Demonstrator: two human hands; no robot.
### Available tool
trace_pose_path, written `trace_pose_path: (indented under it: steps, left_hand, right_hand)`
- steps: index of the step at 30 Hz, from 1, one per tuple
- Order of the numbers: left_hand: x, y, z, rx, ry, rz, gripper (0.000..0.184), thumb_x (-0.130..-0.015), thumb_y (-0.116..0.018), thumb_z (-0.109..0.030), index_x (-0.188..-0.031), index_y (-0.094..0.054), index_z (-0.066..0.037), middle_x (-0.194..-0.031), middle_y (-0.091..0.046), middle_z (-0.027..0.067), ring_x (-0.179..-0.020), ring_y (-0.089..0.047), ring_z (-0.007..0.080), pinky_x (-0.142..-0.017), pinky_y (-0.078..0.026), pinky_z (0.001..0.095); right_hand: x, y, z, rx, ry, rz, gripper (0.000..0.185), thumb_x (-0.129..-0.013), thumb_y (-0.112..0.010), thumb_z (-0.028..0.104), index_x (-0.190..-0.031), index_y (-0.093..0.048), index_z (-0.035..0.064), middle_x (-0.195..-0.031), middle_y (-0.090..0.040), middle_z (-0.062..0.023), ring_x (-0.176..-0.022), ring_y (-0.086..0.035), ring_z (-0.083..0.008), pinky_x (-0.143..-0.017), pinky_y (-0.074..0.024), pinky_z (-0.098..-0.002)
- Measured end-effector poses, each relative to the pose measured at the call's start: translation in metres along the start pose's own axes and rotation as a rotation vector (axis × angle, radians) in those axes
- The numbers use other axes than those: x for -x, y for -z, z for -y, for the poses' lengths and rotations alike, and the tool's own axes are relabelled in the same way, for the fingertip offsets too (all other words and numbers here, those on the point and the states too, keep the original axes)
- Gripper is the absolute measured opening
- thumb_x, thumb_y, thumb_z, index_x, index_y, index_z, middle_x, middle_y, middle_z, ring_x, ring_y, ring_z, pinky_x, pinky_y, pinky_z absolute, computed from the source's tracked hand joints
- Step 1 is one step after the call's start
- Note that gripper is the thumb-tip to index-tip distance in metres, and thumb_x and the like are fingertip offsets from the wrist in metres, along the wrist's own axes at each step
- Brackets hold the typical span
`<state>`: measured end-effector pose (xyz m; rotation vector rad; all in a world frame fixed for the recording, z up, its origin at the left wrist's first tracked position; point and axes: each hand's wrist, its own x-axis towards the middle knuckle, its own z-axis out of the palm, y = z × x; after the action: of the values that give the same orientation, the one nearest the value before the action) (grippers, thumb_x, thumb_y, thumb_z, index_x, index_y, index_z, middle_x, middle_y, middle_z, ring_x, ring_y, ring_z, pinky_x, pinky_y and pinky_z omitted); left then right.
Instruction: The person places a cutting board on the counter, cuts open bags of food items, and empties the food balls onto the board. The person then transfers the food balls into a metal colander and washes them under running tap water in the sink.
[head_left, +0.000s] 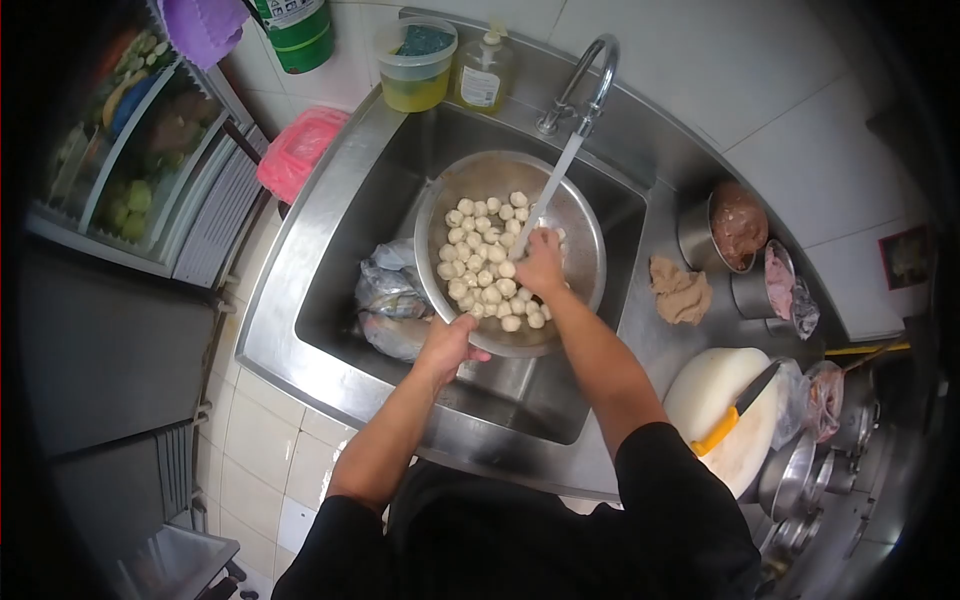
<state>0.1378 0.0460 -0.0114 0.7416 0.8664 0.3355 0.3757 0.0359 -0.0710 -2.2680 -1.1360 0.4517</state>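
Observation:
A wide metal bowl full of pale round balls is held over the sink. My left hand grips its near left rim, thumb over the edge. Inside the bowl, at the right of the balls, my right hand has its fingers bent downward; what they hold, if anything, is hidden. A stream of water runs from the tap into the bowl beside that hand. Plastic-wrapped packages lie in the sink, left of the bowl.
At the sink's back stand a plastic tub and a soap bottle. On the right counter are a metal pot of minced meat, a tan cloth, and a white cutting board bearing a yellow-handled knife. A glass-fronted fridge stands left.

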Motion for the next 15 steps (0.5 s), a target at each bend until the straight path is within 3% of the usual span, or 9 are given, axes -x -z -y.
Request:
trace_pose_path:
  steps: [3, 4, 7, 10, 13, 14, 15]
  left_hand:
    - [-0.009, 0.001, 0.001, 0.01, 0.005, 0.009, 0.046, -0.09, -0.05, -0.008, -0.134, -0.042, 0.003, -0.114, -0.06, 0.0167, -0.088, -0.066, 0.0257, -0.051, -0.06, 0.0334]
    - [-0.012, 0.003, 0.004, 0.009, 0.004, 0.009, 0.046, -0.09, -0.05, -0.008, -0.134, -0.042, 0.003, -0.113, -0.06, 0.0166, -0.088, -0.066, 0.0256, -0.051, -0.06, 0.0335]
    - [-0.01, 0.009, 0.005, 0.125, 0.012, 0.015, 0.047, -0.09, -0.05, -0.008, -0.135, -0.042, 0.001, -0.113, -0.061, 0.0154, -0.088, -0.066, 0.0247, -0.051, -0.059, 0.0329]
    - [0.007, 0.001, 0.003, 0.093, 0.024, 0.025, 0.049, -0.087, -0.052, -0.008, -0.135, -0.042, -0.001, -0.114, -0.061, 0.015, -0.086, -0.068, 0.0267, -0.053, -0.059, 0.0361]
    - [0.024, -0.013, 0.007, 0.05, 0.046, 0.036, 0.049, -0.088, -0.052, -0.009, -0.136, -0.042, -0.001, -0.116, -0.06, 0.0141, -0.09, -0.066, 0.0245, -0.05, -0.058, 0.0314]
    - [0.019, -0.011, 0.008, 0.011, 0.07, 0.061, 0.05, -0.088, -0.052, -0.009, -0.136, -0.041, 0.0, -0.113, -0.06, 0.0135, -0.087, -0.066, 0.0239, -0.049, -0.058, 0.0309]
    - [0.017, -0.011, 0.005, 0.021, 0.066, 0.058, 0.05, -0.088, -0.052, -0.009, -0.135, -0.041, 0.0, -0.112, -0.06, 0.0133, -0.087, -0.066, 0.0236, -0.049, -0.057, 0.0307]
  right_hand:
    - [0.001, -0.022, 0.015, -0.113, -0.039, 0.094, 0.055, -0.073, -0.072, 0.023, -0.125, -0.061, 0.0108, -0.138, -0.049, -0.0223, -0.12, -0.053, -0.0399, -0.102, -0.044, -0.0433]
    - [0.015, -0.011, 0.029, -0.245, -0.11, 0.133, 0.05, -0.076, -0.072, 0.027, -0.12, -0.062, 0.0041, -0.112, -0.064, -0.0255, -0.115, -0.056, -0.0387, -0.103, -0.041, -0.0426]
    - [0.02, 0.012, 0.043, 0.017, 0.025, 0.373, 0.058, -0.08, -0.067, 0.042, -0.125, -0.06, 0.0065, -0.126, -0.058, -0.0269, -0.123, -0.052, -0.041, -0.106, -0.0375, -0.0479]
    - [0.019, -0.005, 0.026, 0.537, 0.335, -0.409, 0.07, -0.081, -0.061, 0.056, -0.133, -0.054, 0.011, -0.137, -0.048, -0.0265, -0.128, -0.046, -0.0449, -0.105, -0.0354, -0.0556]
    - [-0.005, 0.02, 0.067, 0.402, -0.086, -0.115, 0.09, -0.08, -0.057, 0.07, -0.149, -0.037, 0.0139, -0.159, -0.017, -0.0193, -0.144, -0.017, -0.0459, -0.113, -0.0191, -0.0603]
    - [-0.007, 0.038, 0.091, 0.248, -0.14, 0.141, 0.096, -0.078, -0.058, 0.073, -0.15, -0.036, 0.0135, -0.158, -0.019, -0.0201, -0.144, -0.019, -0.0447, -0.113, -0.0194, -0.0595]
    - [-0.005, 0.03, 0.09, 0.205, -0.044, 0.252, 0.095, -0.077, -0.059, 0.072, -0.15, -0.036, 0.0155, -0.159, -0.018, -0.0201, -0.145, -0.018, -0.0448, -0.113, -0.0177, -0.0607]
